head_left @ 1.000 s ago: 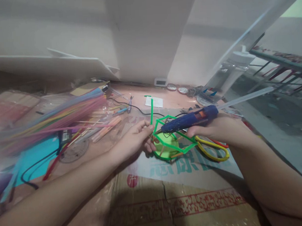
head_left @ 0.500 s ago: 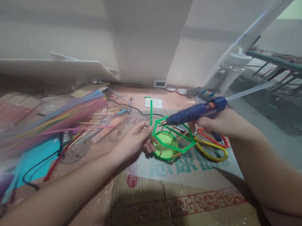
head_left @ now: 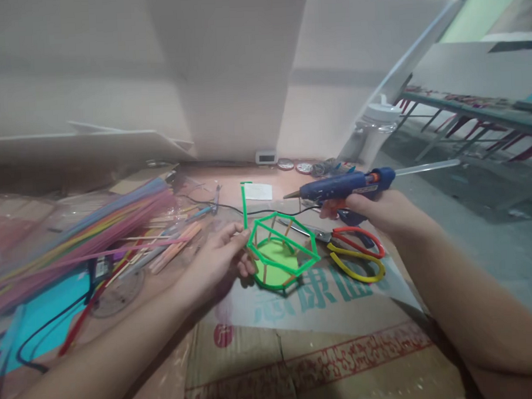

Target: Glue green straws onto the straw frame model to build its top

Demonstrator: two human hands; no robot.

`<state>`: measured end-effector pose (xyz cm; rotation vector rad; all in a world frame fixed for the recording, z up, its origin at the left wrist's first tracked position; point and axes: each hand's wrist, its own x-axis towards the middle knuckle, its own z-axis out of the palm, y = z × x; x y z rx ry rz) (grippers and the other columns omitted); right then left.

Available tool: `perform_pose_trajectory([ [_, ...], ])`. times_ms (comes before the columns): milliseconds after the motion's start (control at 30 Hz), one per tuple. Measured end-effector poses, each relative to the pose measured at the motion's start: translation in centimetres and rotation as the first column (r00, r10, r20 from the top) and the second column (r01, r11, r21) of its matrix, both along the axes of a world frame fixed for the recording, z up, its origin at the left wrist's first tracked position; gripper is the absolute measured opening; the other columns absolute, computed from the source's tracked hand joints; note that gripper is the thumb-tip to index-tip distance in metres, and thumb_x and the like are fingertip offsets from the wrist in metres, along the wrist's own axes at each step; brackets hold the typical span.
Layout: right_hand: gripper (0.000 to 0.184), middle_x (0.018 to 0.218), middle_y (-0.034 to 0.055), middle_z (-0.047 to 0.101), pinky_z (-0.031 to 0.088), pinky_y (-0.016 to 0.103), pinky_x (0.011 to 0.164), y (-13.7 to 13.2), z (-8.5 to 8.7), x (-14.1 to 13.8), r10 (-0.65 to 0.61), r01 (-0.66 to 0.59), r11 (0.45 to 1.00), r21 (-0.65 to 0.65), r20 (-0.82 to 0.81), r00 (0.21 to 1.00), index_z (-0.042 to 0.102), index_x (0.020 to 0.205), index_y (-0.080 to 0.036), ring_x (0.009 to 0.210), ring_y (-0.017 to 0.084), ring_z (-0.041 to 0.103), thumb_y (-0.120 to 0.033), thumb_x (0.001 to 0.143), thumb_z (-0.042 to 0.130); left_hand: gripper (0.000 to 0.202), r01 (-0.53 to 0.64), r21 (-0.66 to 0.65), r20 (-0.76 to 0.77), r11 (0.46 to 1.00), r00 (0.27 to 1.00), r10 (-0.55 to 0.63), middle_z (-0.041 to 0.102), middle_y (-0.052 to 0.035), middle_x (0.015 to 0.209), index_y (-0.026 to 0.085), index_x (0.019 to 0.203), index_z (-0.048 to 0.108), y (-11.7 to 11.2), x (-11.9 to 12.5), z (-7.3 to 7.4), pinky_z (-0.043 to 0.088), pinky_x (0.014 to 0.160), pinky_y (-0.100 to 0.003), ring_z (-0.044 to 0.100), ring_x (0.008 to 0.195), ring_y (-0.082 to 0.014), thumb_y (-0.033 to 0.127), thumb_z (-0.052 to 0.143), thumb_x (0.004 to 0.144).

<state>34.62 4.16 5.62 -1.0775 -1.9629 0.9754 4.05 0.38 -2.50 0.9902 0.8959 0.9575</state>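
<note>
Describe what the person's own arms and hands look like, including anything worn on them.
The left hand and right hand are bare, with no gloves. The left forearm and right forearm are slender and uncovered, with no sleeves in view. No watch or bracelet shows at either wrist. The picture is too soft to make out small markings.

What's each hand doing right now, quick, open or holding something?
Left hand: closed, holding the green frame at its left side.
Right hand: closed around the glue gun.
</note>
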Motion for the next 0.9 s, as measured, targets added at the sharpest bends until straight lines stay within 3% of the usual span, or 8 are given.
perform_pose_trajectory([
  [200,0.047,0.084,0.0072,0.077,0.057,0.032,0.073,-0.4,-0.1,0.0,-0.014,0.012,0.999,0.041,0.043,0.999,0.078,0.084,-0.021,0.079,0.022,0.071,-0.066,0.088,0.063,0.042,-0.028,0.034,-0.096,0.999,0.995,0.031,0.064,0.0026,0.057,0.019,0.088,0.057,0.3,-0.5,1.4,0.046,0.041,-0.019,0.057,0.043,-0.0113,0.054,0.077,0.079],
  [267,0.050,0.092,0.0074,0.078,0.057,0.031,0.075,0.2,-0.1,-0.4,-0.101,0.099,0.993,0.065,0.033,0.994,0.078,0.091,-0.022,0.082,0.022,0.072,-0.068,0.090,0.058,0.036,-0.101,0.117,-0.207,0.988,0.971,0.124,0.064,0.0023,0.059,0.018,0.087,0.061,0.7,-1.5,2.7,0.047,0.044,-0.019,0.059,0.046,-0.0114,0.050,0.077,0.081],
  [333,0.053,0.104,0.0072,0.078,0.058,0.032,0.079,1.5,0.1,-0.8,-0.215,0.208,0.973,0.095,0.070,0.974,0.076,0.098,-0.023,0.089,0.022,0.073,-0.070,0.092,0.052,0.034,-0.189,0.285,-0.305,0.940,0.911,0.276,0.066,0.0007,0.063,0.017,0.082,0.065,1.4,-3.0,4.0,0.048,0.048,-0.020,0.061,0.051,-0.0118,0.047,0.080,0.078],
  [433,0.049,0.114,0.0071,0.077,0.056,0.035,0.084,5.0,0.4,-1.7,-0.317,0.294,0.946,0.134,0.200,0.927,0.075,0.109,-0.024,0.102,0.026,0.070,-0.065,0.088,0.062,0.029,-0.242,0.410,-0.327,0.879,0.861,0.390,0.071,-0.0008,0.074,0.017,0.086,0.070,2.3,-5.0,5.6,0.055,0.061,-0.024,0.067,0.063,-0.0137,0.041,0.082,0.074],
  [500,0.044,0.109,0.0069,0.078,0.054,0.035,0.086,7.8,0.2,-2.5,-0.320,0.298,0.947,0.119,0.300,0.899,0.077,0.110,-0.022,0.103,0.028,0.069,-0.056,0.082,0.074,0.026,-0.230,0.429,-0.350,0.873,0.849,0.396,0.074,-0.0017,0.079,0.018,0.090,0.074,2.5,-5.8,6.0,0.056,0.067,-0.025,0.069,0.068,-0.0147,0.038,0.081,0.075],
  [667,0.040,0.091,0.0055,0.078,0.052,0.027,0.074,13.4,-2.8,-5.4,-0.272,0.282,0.959,0.039,0.423,0.864,0.077,0.105,-0.017,0.080,0.020,0.068,-0.051,0.083,0.076,0.024,-0.147,0.448,-0.451,0.882,0.814,0.365,0.077,-0.0034,0.079,0.020,0.086,0.075,1.7,-5.6,5.9,0.056,0.072,-0.029,0.072,0.075,-0.0194,0.041,0.079,0.077],
  [767,0.041,0.085,0.0074,0.077,0.050,0.026,0.065,14.6,-4.8,-6.6,-0.241,0.278,0.961,-0.009,0.470,0.849,0.076,0.102,-0.015,0.071,0.019,0.066,-0.053,0.086,0.072,0.021,-0.097,0.501,-0.512,0.860,0.768,0.385,0.076,-0.0021,0.081,0.022,0.084,0.075,0.9,-5.3,6.0,0.052,0.072,-0.029,0.070,0.079,-0.0194,0.042,0.075,0.082],
  [900,0.041,0.082,0.0090,0.077,0.050,0.028,0.064,14.6,-6.0,-7.1,-0.217,0.271,0.962,-0.031,0.516,0.829,0.075,0.097,-0.016,0.068,0.020,0.067,-0.055,0.089,0.068,0.015,0.004,0.645,-0.562,0.764,0.679,0.472,0.073,-0.0006,0.088,0.024,0.086,0.075,0.3,-5.1,6.6,0.048,0.078,-0.029,0.065,0.086,-0.0185,0.038,0.070,0.087],
])
